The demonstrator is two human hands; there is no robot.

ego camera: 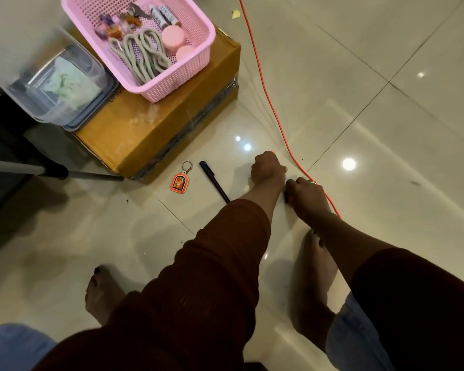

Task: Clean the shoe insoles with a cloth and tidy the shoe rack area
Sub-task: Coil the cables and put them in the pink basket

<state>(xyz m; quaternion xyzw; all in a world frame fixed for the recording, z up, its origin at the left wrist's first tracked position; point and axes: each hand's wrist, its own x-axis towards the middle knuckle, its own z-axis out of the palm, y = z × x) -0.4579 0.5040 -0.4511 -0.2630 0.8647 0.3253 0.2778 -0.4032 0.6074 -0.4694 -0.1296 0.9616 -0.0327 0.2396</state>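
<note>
The only cloth I can see from here is a pale green cloth (70, 81), crumpled and a bit blotchy, lying inside a clear plastic box (98, 72) that sits on the left end of a cardboard carton (150, 129) on the floor (359, 129). Just left of that stands a dark frame (0, 129) with a grey bar (11, 167) running across it, possibly the rack, though I cannot tell for sure. The person is bent right over, bare left foot (102, 295) and right foot (319, 263) planted on the glossy tiles, both arms in dark brown sleeves (225, 250) reaching down. The left hand (268, 168) is curled into a loose fist at floor level with a speck of orange showing at its knuckles; whether it grips anything I cannot tell. The right hand (304, 192), a ring on one finger, is curled too and touches the left wrist, with something small and dark at its thumb side that I cannot make out. An orange cable (265, 89) snakes across the tiles and passes right beside both hands, under the right one. Near the left hand lie a dark pen (214, 182) and an orange keyring (178, 182), side by side and apart. A pink basket (198, 57) sits on the carton, holding grey cords (145, 57), two pink round jars (173, 37), some tubes (161, 16) and small bits. Yellow scraps (235, 14) lie farther off.
</note>
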